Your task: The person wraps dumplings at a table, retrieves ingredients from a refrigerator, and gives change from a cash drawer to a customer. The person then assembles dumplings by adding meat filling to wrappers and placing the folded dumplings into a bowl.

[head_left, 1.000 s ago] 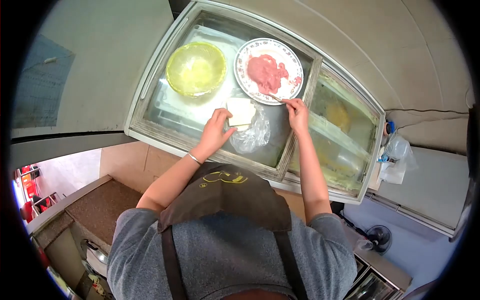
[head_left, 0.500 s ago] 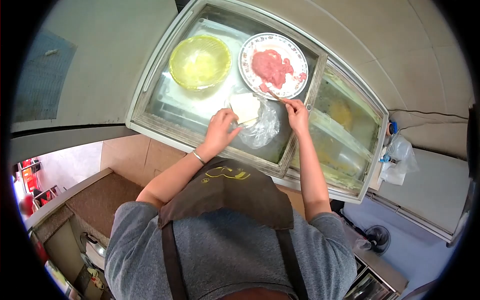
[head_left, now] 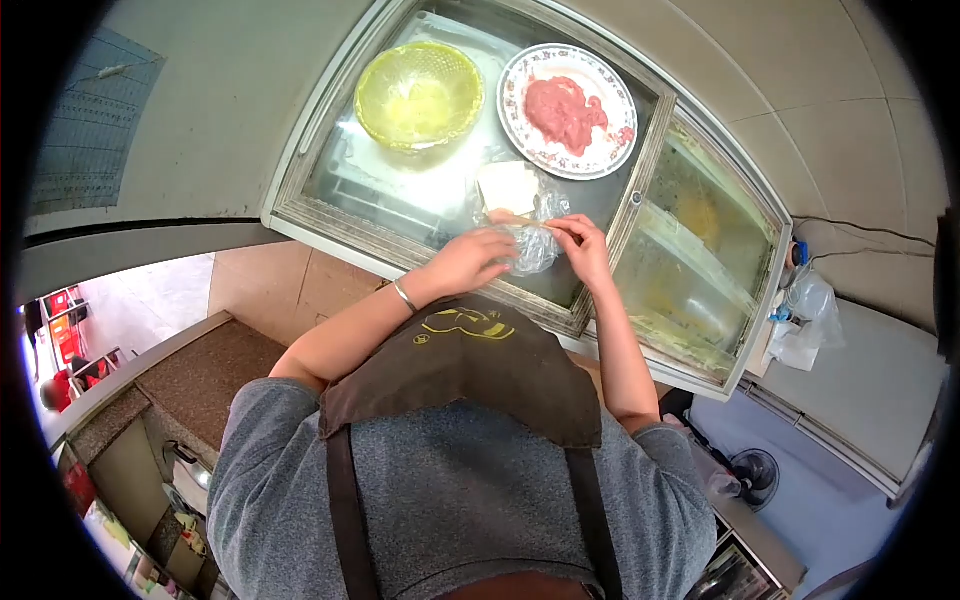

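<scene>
My right hand pinches a thin brown stick, held low and pointing left over a clear plastic bag. Near the stick's tip is a small pinkish smear at the lower edge of a stack of pale, square wrappers. My left hand is just below the stack, fingers stretched toward the bag and thumb apart; nothing shows clearly in it. Beyond the wrappers, a flower-rimmed white plate bears a mound of pink minced meat.
A yellow plastic-lined basket stands left of the plate. All of these rest on the glass top of a chest freezer, whose right pane shows frosty contents. Plastic bags lie by a grey counter at right.
My right hand has drawn the stick from the meat plate down to the wrappers, with pink at its tip. My left hand has shifted off the stack's edge. The view has tilted slightly.
</scene>
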`<state>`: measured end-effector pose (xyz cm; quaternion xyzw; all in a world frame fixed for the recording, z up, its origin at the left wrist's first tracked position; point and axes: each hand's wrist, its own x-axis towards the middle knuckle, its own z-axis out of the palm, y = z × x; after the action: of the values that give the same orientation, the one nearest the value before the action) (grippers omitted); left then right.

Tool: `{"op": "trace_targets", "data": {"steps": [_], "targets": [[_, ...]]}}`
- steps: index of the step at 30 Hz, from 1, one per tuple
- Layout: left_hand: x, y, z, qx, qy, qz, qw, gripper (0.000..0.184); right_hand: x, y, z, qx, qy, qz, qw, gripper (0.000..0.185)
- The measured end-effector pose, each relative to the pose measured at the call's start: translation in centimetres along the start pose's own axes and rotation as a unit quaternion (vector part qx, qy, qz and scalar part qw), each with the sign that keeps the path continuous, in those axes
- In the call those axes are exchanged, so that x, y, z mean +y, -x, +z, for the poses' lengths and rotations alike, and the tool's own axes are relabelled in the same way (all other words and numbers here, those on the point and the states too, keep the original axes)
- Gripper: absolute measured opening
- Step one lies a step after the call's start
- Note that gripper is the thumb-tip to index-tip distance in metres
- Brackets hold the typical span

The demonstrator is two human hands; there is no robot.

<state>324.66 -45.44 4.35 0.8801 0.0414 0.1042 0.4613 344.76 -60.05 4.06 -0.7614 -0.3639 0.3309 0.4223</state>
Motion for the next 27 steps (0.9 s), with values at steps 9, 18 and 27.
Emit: {"op": "trace_targets", "data": {"steps": [9, 18, 27], "targets": [[-1.1, -0.9, -0.4, 0.08, 0.327, -0.238, 0.911, 0.021, -0.4, -1.2, -0.2, 0.008, 0.034, 0.018, 0.999, 0.018], [0.0, -4.9, -1.3, 0.213, 0.67, -0.225, 0.675, 0.02, -4.5, -1.3, -2.3, -0.097, -0.065, 0.07, 0.991, 0.02], [-1.9, -5.2, -4.1, 0.222, 0.112, -0.189, 0.95, 0.019, -1.5, -6.0, -7.7, 0.099, 0.104, -0.025, 0.989, 0.017]]}}
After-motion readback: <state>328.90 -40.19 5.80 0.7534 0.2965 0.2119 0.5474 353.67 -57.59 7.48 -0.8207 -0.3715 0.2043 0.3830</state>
